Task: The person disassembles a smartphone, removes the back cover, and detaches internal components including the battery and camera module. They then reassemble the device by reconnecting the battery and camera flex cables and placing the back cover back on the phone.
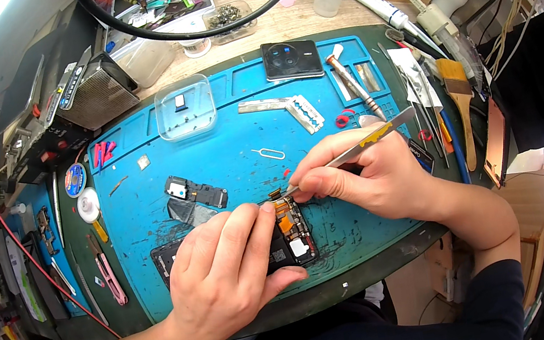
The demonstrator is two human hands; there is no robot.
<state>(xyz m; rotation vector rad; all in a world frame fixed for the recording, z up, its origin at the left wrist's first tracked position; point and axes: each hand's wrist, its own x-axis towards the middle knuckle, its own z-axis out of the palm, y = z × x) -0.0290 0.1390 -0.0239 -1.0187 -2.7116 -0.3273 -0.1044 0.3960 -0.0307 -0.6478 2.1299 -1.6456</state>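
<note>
An opened smartphone [298,231] lies on the blue repair mat [350,257], its circuit board, orange flex cable and black battery exposed. My left hand [227,269] is closed over its middle and steadies it, hiding much of the body. Pinched in my right hand [376,178] are metal tweezers [380,133] with a yellow marking. Their tip reaches the phone's upper edge, by a small dark connector piece [276,193], close to my left fingertips. Whether the tip touches it I cannot tell. Just beyond my left hand sits a removed black phone cover part [199,194] with grey film.
A clear box [186,116] with small screws stands at the mat's back. Near it are a black phone back cover [292,60], a broken blade [306,113], a SIM pin [269,154] and a screwdriver [355,85]. A brush [459,87] lies right; pink cutters [110,277] left.
</note>
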